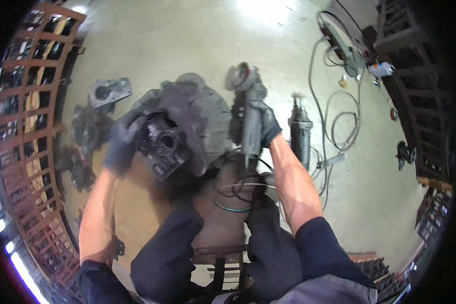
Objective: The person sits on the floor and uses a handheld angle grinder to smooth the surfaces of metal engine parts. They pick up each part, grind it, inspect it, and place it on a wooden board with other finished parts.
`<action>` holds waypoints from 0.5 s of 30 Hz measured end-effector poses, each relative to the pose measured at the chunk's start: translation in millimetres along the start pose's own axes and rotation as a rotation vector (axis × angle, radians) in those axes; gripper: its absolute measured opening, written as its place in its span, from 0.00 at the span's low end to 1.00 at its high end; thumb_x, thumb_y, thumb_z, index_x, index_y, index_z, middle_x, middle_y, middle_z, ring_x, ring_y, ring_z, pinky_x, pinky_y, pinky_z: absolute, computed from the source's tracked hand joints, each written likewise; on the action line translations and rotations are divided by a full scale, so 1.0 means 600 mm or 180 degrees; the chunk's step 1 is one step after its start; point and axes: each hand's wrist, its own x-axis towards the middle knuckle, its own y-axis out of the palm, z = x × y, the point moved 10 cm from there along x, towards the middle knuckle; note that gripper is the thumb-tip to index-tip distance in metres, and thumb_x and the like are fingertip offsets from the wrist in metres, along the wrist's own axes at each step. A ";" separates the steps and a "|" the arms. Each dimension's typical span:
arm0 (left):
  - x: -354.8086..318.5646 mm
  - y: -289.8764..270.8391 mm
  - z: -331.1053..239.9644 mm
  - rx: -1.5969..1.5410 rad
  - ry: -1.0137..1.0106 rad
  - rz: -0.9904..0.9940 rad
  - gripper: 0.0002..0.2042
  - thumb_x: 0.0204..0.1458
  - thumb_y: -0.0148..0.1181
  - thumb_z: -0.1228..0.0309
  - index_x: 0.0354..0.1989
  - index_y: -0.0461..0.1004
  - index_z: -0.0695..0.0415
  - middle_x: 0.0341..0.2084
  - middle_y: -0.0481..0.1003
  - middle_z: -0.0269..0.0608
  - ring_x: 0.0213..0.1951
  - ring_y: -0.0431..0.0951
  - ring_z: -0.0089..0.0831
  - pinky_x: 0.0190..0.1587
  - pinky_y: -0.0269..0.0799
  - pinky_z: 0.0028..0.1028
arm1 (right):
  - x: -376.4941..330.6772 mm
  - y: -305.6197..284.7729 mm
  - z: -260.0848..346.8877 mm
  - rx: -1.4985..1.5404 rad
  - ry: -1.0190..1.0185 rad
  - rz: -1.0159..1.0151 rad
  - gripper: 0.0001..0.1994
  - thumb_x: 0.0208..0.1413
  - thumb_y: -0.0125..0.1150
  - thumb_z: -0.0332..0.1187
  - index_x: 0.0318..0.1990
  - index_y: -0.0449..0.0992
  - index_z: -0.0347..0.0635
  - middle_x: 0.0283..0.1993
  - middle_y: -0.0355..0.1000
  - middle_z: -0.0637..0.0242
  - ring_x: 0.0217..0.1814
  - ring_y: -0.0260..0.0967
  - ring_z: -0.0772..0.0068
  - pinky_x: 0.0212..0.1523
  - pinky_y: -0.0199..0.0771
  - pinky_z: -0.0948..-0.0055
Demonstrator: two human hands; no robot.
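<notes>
In my gloved left hand (122, 138) is a dark metal casting (164, 143) with a round hole, tilted against a large grey housing (213, 114) on the floor. A dark cloth-like piece (180, 109) lies over part of that housing. My right hand (265, 121), also gloved, is wrapped round the body of an angle grinder (252, 119). The grinder's disc end (242, 76) points away from me, and its cord trails back toward my legs. The disc stands apart from the casting.
A silver flanged part (110, 91) and blurred dark castings (83, 126) lie to the left. On the right are a second power tool (300, 131), another corded grinder (339, 48), looped cables (347, 121) and a spray can (381, 69). Brown metal racks (35, 147) line the left side.
</notes>
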 end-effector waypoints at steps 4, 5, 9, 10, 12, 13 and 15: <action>-0.021 0.006 -0.004 0.0953 0.0600 0.0058 0.29 0.37 0.73 0.75 0.52 0.73 0.59 0.50 0.75 0.52 0.51 0.76 0.52 0.54 0.72 0.43 | 0.021 -0.019 -0.006 0.0035 0.0104 -0.0357 0.14 0.55 0.62 0.36 0.45 0.75 0.36 0.32 0.76 0.58 0.29 0.75 0.64 0.34 0.81 0.66; -0.020 0.013 -0.014 0.1231 0.0844 0.0081 0.30 0.36 0.74 0.75 0.53 0.73 0.59 0.52 0.74 0.52 0.52 0.75 0.52 0.55 0.72 0.43 | 0.032 -0.029 -0.005 -0.0046 0.0081 -0.0372 0.13 0.55 0.62 0.35 0.44 0.75 0.36 0.32 0.76 0.58 0.29 0.75 0.63 0.34 0.81 0.66; -0.019 0.015 -0.054 0.1347 0.1141 0.0093 0.30 0.36 0.72 0.77 0.54 0.73 0.59 0.54 0.73 0.52 0.54 0.74 0.53 0.56 0.72 0.43 | 0.032 -0.021 -0.004 -0.0094 0.0107 -0.0386 0.13 0.55 0.61 0.34 0.44 0.77 0.36 0.31 0.76 0.59 0.28 0.75 0.63 0.33 0.80 0.66; -0.017 0.015 -0.081 0.1377 0.1312 0.0035 0.29 0.37 0.72 0.78 0.54 0.73 0.59 0.54 0.73 0.53 0.54 0.74 0.53 0.56 0.72 0.43 | 0.043 -0.045 0.000 -0.0278 -0.0004 -0.0440 0.14 0.55 0.61 0.36 0.44 0.77 0.36 0.31 0.76 0.58 0.29 0.75 0.62 0.34 0.80 0.65; -0.004 0.015 -0.088 0.1107 0.1053 0.0104 0.28 0.39 0.70 0.79 0.54 0.72 0.59 0.54 0.73 0.54 0.54 0.74 0.53 0.56 0.71 0.43 | 0.060 -0.062 0.013 -0.1268 -0.0307 -0.0570 0.18 0.54 0.61 0.41 0.44 0.78 0.35 0.32 0.77 0.55 0.31 0.76 0.59 0.36 0.79 0.63; -0.005 0.011 -0.052 0.0769 0.0596 0.0176 0.26 0.42 0.68 0.78 0.54 0.73 0.60 0.53 0.73 0.54 0.54 0.74 0.52 0.56 0.72 0.42 | 0.058 -0.057 0.022 -0.2069 -0.0469 -0.0729 0.20 0.54 0.61 0.43 0.44 0.78 0.34 0.33 0.77 0.53 0.32 0.77 0.57 0.38 0.79 0.62; -0.021 0.002 0.027 0.0091 -0.0359 0.0145 0.20 0.49 0.64 0.78 0.53 0.73 0.61 0.52 0.73 0.55 0.53 0.75 0.52 0.56 0.72 0.41 | 0.010 -0.008 0.053 -0.4078 -0.0603 -0.1372 0.25 0.52 0.61 0.50 0.43 0.79 0.32 0.37 0.78 0.48 0.37 0.78 0.51 0.43 0.77 0.60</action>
